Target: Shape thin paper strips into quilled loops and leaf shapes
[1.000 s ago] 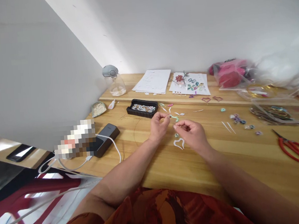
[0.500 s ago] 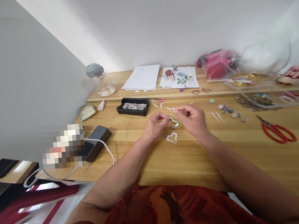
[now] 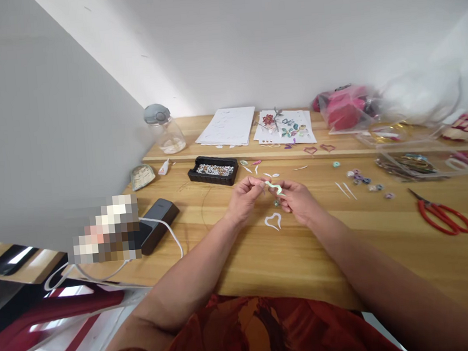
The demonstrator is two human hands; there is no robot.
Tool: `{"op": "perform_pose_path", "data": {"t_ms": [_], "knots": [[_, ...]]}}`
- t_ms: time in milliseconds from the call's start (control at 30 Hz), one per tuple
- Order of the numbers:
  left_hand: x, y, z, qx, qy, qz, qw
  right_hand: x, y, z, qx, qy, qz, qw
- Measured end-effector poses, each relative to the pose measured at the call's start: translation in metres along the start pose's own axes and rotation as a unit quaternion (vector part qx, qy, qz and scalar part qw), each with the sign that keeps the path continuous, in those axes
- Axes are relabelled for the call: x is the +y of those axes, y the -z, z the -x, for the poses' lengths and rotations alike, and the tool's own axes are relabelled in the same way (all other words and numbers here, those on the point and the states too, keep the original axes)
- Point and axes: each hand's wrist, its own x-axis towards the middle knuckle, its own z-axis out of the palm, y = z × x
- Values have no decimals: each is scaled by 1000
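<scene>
A pale green, wavy strip (image 3: pixel 275 188) stretches between my two hands above the table. My left hand (image 3: pixel 244 199) pinches its left end between thumb and forefinger. At the other end, the fingers of my right hand (image 3: pixel 299 201) are closed on the strip. Just under it, beside the right fingers, a small greenish round thing (image 3: pixel 277 202) shows, perhaps a thread bobbin; whether it is held I cannot tell. A white heart-shaped cutout (image 3: pixel 273 222), open at its lower tip, lies on the wood below my hands. Small white leaf-shaped cutouts (image 3: pixel 270 175) lie just beyond my fingers.
A black tray of beads (image 3: pixel 213 171) stands beyond my left hand. To the right lie thin white strips (image 3: pixel 345 190), several small thread bobbins (image 3: pixel 359 177) and red-handled scissors (image 3: pixel 442 214). Papers (image 3: pixel 230 126) and a lidded jar (image 3: pixel 165 129) rest on the raised back ledge.
My right hand has come down from above the strip and now grips its right end. The strip is stretched more sideways, where it hung down before. The view has shifted slightly.
</scene>
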Motion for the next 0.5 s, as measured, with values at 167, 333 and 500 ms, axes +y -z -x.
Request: {"op": "perform_pose_path", "data": {"t_ms": [167, 333, 500], "knots": [[-6, 5, -5, 83, -20, -10, 996, 6, -5, 5, -29, 7, 25, 999], [-7, 6, -7, 136, -36, -19, 990, 11, -11, 10, -27, 40, 48, 998], [-10, 8, -7, 166, -59, -79, 981, 14, -16, 15, -29, 61, 76, 995]]}}
